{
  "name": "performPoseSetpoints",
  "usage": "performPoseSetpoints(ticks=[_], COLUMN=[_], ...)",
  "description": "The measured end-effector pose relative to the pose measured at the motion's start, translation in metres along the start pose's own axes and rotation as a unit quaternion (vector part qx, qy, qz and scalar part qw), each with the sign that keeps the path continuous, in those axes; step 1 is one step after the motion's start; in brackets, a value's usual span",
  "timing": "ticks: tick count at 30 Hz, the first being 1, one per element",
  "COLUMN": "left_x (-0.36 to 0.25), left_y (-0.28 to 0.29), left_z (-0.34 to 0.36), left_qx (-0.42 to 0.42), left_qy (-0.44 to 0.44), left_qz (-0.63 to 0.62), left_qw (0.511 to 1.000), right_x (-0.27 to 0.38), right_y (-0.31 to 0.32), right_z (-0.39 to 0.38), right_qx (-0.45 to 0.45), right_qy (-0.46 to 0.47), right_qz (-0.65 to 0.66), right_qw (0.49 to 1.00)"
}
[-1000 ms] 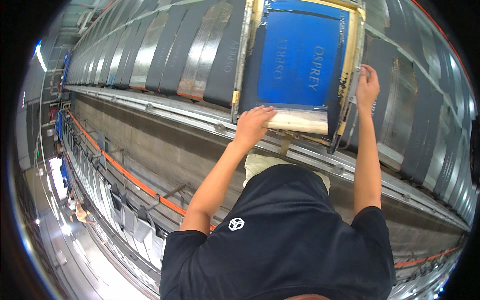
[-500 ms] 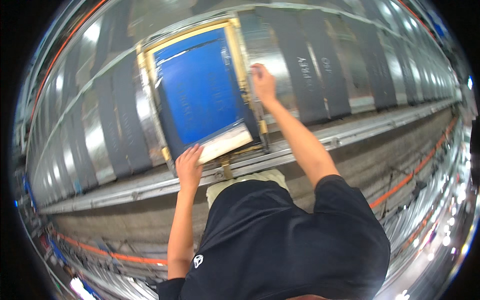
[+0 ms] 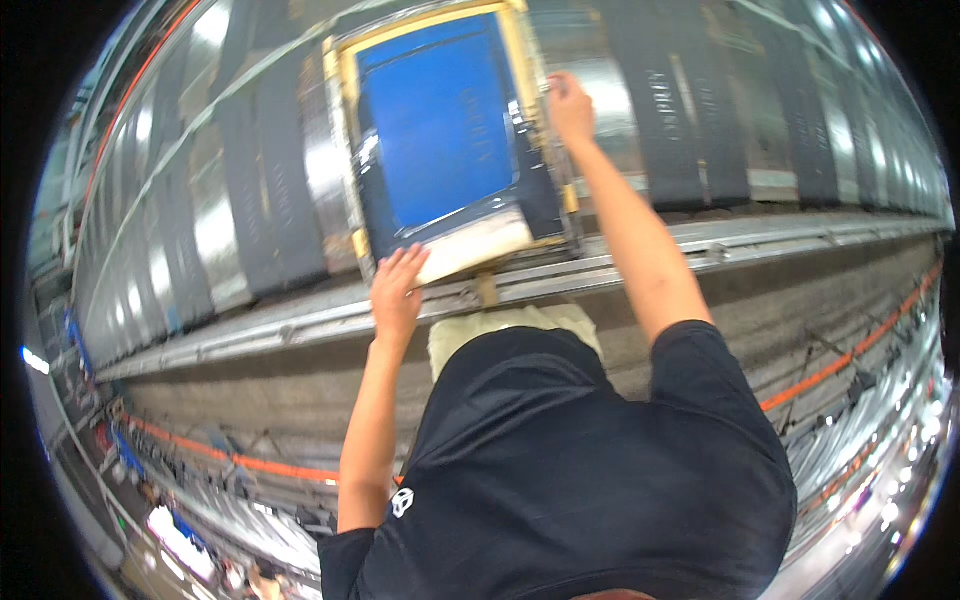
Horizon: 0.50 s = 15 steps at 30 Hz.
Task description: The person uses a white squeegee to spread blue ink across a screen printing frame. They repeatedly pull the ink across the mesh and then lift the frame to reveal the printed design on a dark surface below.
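Note:
In front of me a screen-printing frame (image 3: 430,24) with yellowish edges lies slightly tilted over a long table. Its mesh (image 3: 430,130) is blue inside a dark border. Along its near end lies a pale flat bar (image 3: 475,245). My left hand (image 3: 398,290) is at the frame's near left corner, its fingers laid over the edge beside the pale bar's left end. My right hand (image 3: 572,108) is higher up on the far right, its curled fingers closed at the frame's right edge. Its fingertips are partly hidden.
Dark strips of material (image 3: 660,110) with pale printing lie in rows across the shiny table on both sides. A metal rail (image 3: 300,328) runs along the table's near edge. A brass-coloured piece (image 3: 487,288) sits below the frame. An orange line (image 3: 840,360) runs behind me.
The view has shifted, so the frame, table and both hands appear higher and farther right. Both hands stay at the same places along the frame.

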<state>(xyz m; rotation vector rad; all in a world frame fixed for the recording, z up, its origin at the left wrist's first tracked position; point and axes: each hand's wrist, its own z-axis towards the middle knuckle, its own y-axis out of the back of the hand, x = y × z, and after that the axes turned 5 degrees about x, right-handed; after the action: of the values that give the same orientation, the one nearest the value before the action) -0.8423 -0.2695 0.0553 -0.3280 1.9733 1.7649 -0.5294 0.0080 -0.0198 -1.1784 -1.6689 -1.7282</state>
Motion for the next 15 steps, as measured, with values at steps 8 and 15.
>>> performPoseSetpoints(ticks=[8,15], left_x=[0.005,0.046], left_y=[-0.018,-0.007], left_z=[-0.004,0.116], left_qx=[-0.009,-0.054], left_qy=[-0.024,-0.062], left_qz=[0.036,0.070], left_qw=[0.999,0.994], right_x=[-0.011,-0.005], right_y=[-0.004,0.012], right_z=[0.002,0.003], right_qx=[-0.034,0.036], right_qy=[0.079,0.048], right_qz=[-0.007,-0.079], right_qw=[0.996,0.995])
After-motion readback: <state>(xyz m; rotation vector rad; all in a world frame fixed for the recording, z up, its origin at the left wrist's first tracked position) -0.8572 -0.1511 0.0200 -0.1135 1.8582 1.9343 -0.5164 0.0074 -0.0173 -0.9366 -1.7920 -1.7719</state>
